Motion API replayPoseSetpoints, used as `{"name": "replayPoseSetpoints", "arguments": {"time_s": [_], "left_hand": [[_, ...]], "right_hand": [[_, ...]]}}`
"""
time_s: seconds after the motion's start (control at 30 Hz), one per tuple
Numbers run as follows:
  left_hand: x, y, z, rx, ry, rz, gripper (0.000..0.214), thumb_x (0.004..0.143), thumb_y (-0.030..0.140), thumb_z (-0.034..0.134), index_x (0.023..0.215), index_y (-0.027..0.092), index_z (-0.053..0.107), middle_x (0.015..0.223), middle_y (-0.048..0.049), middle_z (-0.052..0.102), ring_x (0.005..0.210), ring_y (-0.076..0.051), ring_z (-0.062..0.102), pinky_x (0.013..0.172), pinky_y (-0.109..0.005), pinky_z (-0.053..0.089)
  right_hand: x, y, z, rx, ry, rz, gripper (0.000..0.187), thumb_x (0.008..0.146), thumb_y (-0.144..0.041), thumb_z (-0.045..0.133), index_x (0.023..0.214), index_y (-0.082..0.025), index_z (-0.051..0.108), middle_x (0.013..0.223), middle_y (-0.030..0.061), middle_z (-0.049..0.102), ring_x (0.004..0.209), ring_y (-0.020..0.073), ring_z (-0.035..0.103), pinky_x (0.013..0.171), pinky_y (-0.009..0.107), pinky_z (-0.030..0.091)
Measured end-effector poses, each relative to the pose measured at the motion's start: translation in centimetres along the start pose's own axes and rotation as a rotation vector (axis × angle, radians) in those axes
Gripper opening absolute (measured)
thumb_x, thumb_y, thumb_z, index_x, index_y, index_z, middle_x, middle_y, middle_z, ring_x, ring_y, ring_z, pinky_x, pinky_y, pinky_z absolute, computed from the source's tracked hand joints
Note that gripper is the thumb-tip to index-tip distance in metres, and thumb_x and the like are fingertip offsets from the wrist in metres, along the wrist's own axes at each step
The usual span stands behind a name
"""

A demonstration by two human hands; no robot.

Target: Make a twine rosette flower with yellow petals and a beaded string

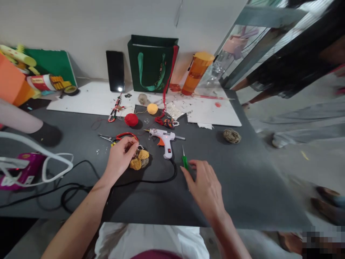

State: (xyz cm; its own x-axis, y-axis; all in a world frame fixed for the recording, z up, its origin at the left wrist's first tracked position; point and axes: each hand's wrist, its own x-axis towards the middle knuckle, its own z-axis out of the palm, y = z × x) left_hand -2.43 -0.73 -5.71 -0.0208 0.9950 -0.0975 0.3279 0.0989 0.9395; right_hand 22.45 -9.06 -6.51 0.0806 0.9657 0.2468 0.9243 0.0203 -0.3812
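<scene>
My left hand [123, 155] is closed in a pinch at the beaded end of a crocheted flower-like piece [143, 154] in yellow and brown. Its fingers partly cover the piece. Beside that hand lie red-handled scissors [126, 134], partly hidden by it. My right hand [206, 183] is held with thumb and forefinger apart, at the end of a green-handled tool [184, 162] with a thin metal shaft. I cannot make out a firm grip on that handle. Between the hands, a white hot glue gun [166, 138] with an orange trigger lies on its side.
The grey table [256, 190] carries a black cord [151, 181] and a purple power block [23, 169]. Yarn balls in red [131, 120], yellow [152, 108] and brown [232, 136] lie about. Behind stand a phone [115, 71], a green bag [151, 64] and an orange bottle [195, 75].
</scene>
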Motion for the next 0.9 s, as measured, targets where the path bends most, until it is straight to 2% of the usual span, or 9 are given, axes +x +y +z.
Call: {"name": "replayPoseSetpoints", "arguments": {"time_s": [0.07,0.2,0.47,0.57,0.67,0.73,0.8,0.9], "left_hand": [[-0.1,0.0,0.1,-0.024,-0.009,-0.016,0.020,0.077,0.038,0.062,0.080,0.018,0.061,0.062,0.0029,0.059,0.052,-0.012,0.056,0.055,-0.024,0.047],[-0.8,0.2,0.3,-0.024,-0.031,-0.038,0.020,0.077,0.037,0.062,0.080,0.018,0.062,0.064,0.0016,0.062,0.055,-0.012,0.058,0.056,-0.024,0.048],[-1.3,1.7,-0.9,0.111,-0.104,0.044,0.014,0.081,0.032,0.060,0.080,0.019,0.063,0.070,-0.0001,0.066,0.061,-0.014,0.061,0.060,-0.024,0.049],[-0.8,1.5,-0.9,0.162,-0.096,0.062,0.012,0.082,0.030,0.059,0.079,0.019,0.062,0.069,0.0004,0.066,0.060,-0.013,0.060,0.060,-0.024,0.047],[-0.6,0.8,-0.6,0.177,-0.079,0.066,0.012,0.083,0.030,0.057,0.080,0.019,0.062,0.070,0.0005,0.067,0.061,-0.013,0.060,0.060,-0.023,0.046],[-0.8,0.5,-0.5,0.158,-0.076,0.062,0.013,0.084,0.031,0.057,0.081,0.020,0.062,0.073,-0.0001,0.068,0.063,-0.014,0.062,0.061,-0.023,0.046],[-1.1,0.3,-0.4,0.150,-0.080,0.048,0.014,0.084,0.033,0.057,0.082,0.020,0.061,0.074,-0.0003,0.069,0.064,-0.014,0.063,0.061,-0.023,0.047],[-1.5,0.4,-0.5,0.177,-0.089,0.020,0.015,0.084,0.034,0.058,0.082,0.020,0.062,0.069,0.0008,0.068,0.060,-0.014,0.061,0.058,-0.024,0.046]], "right_hand": [[0.3,0.8,0.4,-0.056,-0.020,0.005,0.035,0.098,-0.046,0.039,0.092,-0.018,0.059,0.086,0.0115,0.063,0.079,0.0273,0.060,0.068,0.040,0.046],[0.7,1.6,0.5,-0.063,-0.032,-0.010,0.036,0.099,-0.042,0.034,0.084,-0.020,0.058,0.079,0.0089,0.062,0.075,0.0250,0.060,0.066,0.037,0.044],[1.0,2.4,0.7,-0.093,-0.087,-0.023,0.032,0.096,-0.038,0.032,0.081,-0.021,0.054,0.076,0.0102,0.062,0.071,0.0270,0.061,0.064,0.039,0.045],[1.0,2.8,0.1,-0.093,-0.121,0.044,0.027,0.093,-0.039,0.035,0.079,-0.023,0.052,0.071,0.0088,0.064,0.065,0.0266,0.062,0.058,0.037,0.044],[0.6,2.9,-1.3,0.013,-0.074,0.131,0.023,0.090,-0.043,0.043,0.084,-0.023,0.053,0.068,0.0069,0.066,0.058,0.0238,0.064,0.050,0.032,0.044],[0.0,2.0,-2.3,0.141,-0.051,0.099,0.021,0.089,-0.044,0.048,0.088,-0.024,0.054,0.069,0.0056,0.068,0.057,0.0213,0.066,0.049,0.029,0.048],[-0.7,0.3,-2.7,0.259,-0.138,0.014,0.016,0.089,-0.040,0.052,0.090,-0.025,0.055,0.069,0.0037,0.069,0.058,0.0195,0.068,0.049,0.025,0.051],[-1.7,-3.0,-2.1,0.447,-0.322,-0.082,0.012,0.095,-0.032,0.046,0.099,-0.024,0.055,0.073,0.0031,0.070,0.059,0.0167,0.069,0.053,0.023,0.054]]}}
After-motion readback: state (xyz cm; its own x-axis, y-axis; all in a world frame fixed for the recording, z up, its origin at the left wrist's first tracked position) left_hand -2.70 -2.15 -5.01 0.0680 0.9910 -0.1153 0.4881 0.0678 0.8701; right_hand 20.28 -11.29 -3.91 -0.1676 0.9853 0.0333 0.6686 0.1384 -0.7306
